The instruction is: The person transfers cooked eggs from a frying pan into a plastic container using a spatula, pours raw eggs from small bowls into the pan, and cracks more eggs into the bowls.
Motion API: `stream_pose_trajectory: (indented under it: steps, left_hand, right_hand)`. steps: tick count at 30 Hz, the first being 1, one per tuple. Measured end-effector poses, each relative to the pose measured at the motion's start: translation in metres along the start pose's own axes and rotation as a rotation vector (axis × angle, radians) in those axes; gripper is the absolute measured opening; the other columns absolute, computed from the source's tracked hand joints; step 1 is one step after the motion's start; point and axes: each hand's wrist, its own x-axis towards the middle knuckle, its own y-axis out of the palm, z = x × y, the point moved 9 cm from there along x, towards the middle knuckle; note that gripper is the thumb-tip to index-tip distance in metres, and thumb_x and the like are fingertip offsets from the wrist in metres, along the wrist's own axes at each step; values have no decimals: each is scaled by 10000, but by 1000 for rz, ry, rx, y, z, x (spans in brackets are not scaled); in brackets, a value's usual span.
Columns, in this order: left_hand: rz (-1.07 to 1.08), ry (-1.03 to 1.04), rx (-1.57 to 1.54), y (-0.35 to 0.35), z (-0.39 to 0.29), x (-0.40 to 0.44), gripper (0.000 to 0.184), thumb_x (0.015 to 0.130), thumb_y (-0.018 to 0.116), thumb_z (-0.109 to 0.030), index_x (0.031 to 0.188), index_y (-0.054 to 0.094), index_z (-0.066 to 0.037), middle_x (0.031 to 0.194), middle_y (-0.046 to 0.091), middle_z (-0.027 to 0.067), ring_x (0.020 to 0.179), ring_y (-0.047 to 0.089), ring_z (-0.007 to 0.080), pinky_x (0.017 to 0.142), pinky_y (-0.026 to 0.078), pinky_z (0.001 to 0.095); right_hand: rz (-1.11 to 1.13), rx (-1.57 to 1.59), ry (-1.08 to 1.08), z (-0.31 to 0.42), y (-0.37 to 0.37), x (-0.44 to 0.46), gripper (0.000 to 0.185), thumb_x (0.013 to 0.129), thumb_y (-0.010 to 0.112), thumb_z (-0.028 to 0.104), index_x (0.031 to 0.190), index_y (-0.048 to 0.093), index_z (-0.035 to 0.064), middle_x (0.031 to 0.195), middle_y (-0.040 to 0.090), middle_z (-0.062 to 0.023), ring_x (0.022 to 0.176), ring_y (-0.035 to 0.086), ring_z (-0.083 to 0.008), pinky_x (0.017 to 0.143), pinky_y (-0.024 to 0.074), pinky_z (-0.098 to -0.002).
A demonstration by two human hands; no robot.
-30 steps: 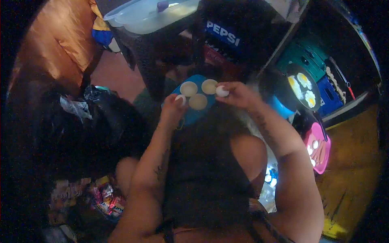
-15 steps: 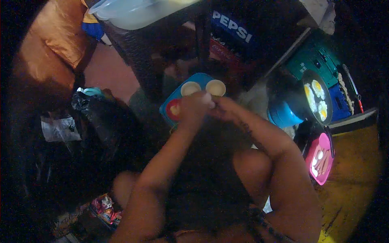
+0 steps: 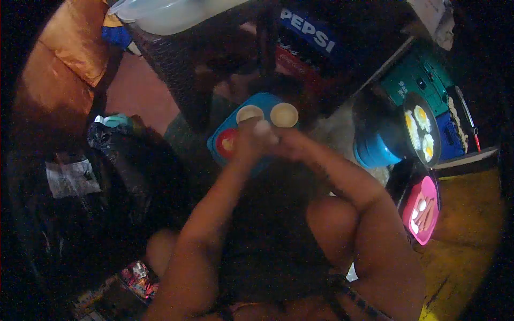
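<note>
Close together in the middle of the head view, my left hand (image 3: 257, 138) and my right hand (image 3: 289, 144) meet above a blue surface, perhaps a tray or stool top (image 3: 263, 99). The fingers of both look closed and are somewhat smeared. Whatever lies between them is hidden or too small to make out. Just beyond the hands are a pale round bowl (image 3: 249, 113), partly covered by my left hand, and a second pale round bowl (image 3: 284, 115). A red round dish (image 3: 226, 142) with something pale yellow in it sits left of my left hand.
At right, a dark frying pan (image 3: 422, 128) with several eggs sits near a blue cylinder (image 3: 376, 148). Below is a pink tray (image 3: 426, 188) of eggs and sausages. Black bags (image 3: 134, 155) lie left; a Pepsi crate (image 3: 308, 32) and translucent tub (image 3: 176, 16) stand beyond.
My hands stay together above the blue surface, with a small shift left and toward me. The view has tilted slightly; the pan and pink tray look unchanged.
</note>
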Motion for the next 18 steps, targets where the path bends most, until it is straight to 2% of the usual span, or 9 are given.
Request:
stream_pose_trajectory:
  steps: [1,3,4,7,9,11,13,16,18]
  left_hand:
    - [7,-170,-185,2,18,-5,362,922,602,-197,1247,552,-45,1192,618,146,1094,603,244,889,504,387]
    - [21,-504,-533,-15,22,-8,346,930,584,-221,1234,557,-58,1173,626,136,1082,604,239,874,506,386]
    - [47,-609,-746,-9,31,-11,344,927,585,-224,1229,562,-60,1161,634,131,1067,609,238,870,507,382]
    - [41,-838,-1452,39,74,-28,336,913,602,-219,1209,587,-60,1121,658,116,1006,629,231,864,508,364]
    - [259,-600,-843,15,55,-15,344,887,632,-200,1198,608,-57,1092,673,114,979,639,228,858,513,363]
    - [344,-409,-582,24,56,-11,347,855,665,-184,1175,630,-55,1077,685,110,968,646,223,850,519,363]
    - [323,-280,-667,72,93,-17,347,817,701,-169,1141,653,-55,1076,692,105,973,649,217,839,525,363]
    - [444,-307,-384,35,44,-10,396,776,728,-162,1151,655,-57,1073,696,115,998,654,228,867,523,366]
    - [561,-347,-431,9,9,1,407,782,727,-195,1160,656,-61,1103,692,133,1025,654,246,893,515,376]
  right_hand:
    - [106,-336,-221,16,11,-5,396,1003,508,268,1292,462,1,1231,584,-165,1091,619,-318,930,553,-458]
    - [141,-639,-357,11,10,-9,390,994,520,254,1282,476,-4,1226,584,-164,1088,618,-316,929,555,-449]
    - [67,-607,-281,3,-5,-3,383,988,527,244,1276,485,-6,1224,584,-162,1087,617,-315,926,556,-443]
    - [109,-615,-299,10,-2,-8,367,966,547,210,1260,505,-6,1235,581,-159,1084,618,-305,927,552,-431]
    - [144,-635,-351,11,-2,-10,371,946,560,174,1267,508,-5,1244,582,-156,1084,620,-297,928,549,-427]
    - [99,-600,-313,9,-10,-4,391,922,571,129,1285,509,-3,1243,590,-149,1085,622,-284,923,547,-417]
    - [50,-492,-183,8,-16,0,407,899,582,90,1292,526,3,1235,605,-140,1083,623,-262,915,544,-395]
    - [-42,-346,-4,28,1,-14,410,879,591,49,1286,565,13,1217,629,-124,1080,620,-232,913,532,-365]
    - [-64,-319,3,31,4,-18,404,877,609,58,1279,587,27,1209,641,-112,1075,618,-213,916,522,-354]
